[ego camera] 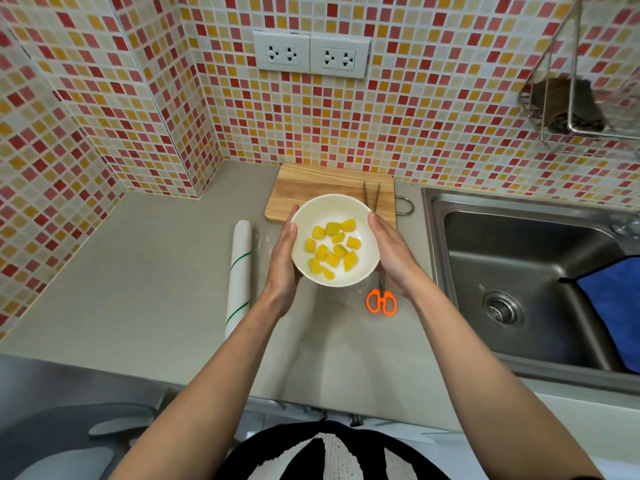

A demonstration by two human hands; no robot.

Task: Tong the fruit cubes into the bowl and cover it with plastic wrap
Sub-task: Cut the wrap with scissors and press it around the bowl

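A: Quick pass. White bowl [360, 268] sits mid-counter, just in front of the wooden cutting board [311, 188], its far rim overlapping the board's near edge. Yellow fruit cubes [332, 249] all inside it.

B: Hands?

A: Left hand [282, 261] flat against the bowl's left side, fingers straight and together along the wall. Right hand [393, 254] same on the right side, fingers straight, fingertips near the far rim. Both cup it, no curl visible. Can't tell if the bowl is lifted or resting.

B: Tongs?

A: Tongs [371, 195] lie on the board's right part, tips apart, pointing away, partly hidden behind the bowl rim.

B: Wrap?

A: Plastic wrap roll [239, 271] lies on the counter [138, 271] left of the left hand, lengthwise, green stripes on it. A clear sheet seems spread under the bowl, faint, hard to be sure.

B: Other stuff?

A: Orange-handled scissors [381, 301] just below the bowl, blades tucked under the right hand. Steel sink [519, 258] on the right, blue cloth [613, 299] over its edge. Two wall sockets [310, 53] on the tiles.
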